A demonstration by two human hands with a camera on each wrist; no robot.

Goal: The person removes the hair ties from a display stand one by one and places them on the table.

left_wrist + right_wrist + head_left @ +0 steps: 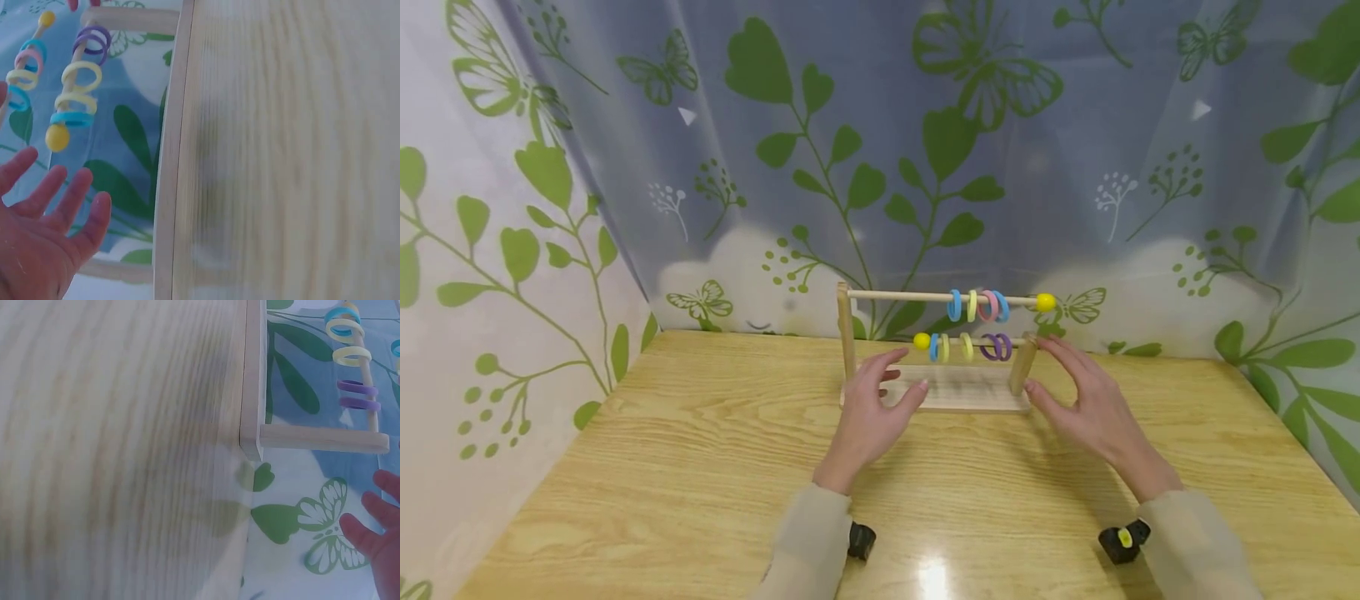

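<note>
In the head view, the rack (955,402) stands between two hands. The left hand (874,417) is spread before its left part; the right hand (1093,408), also spread, is just beside the short post (1022,368). Upper rod (895,296) carries four rings (972,306) and one ball (1046,302); lower rod (1018,342), five and one. In the left wrist view, the lower ball (57,137) is near the left fingers. In the right wrist view, the visible right fingers are apart from the post.
</note>
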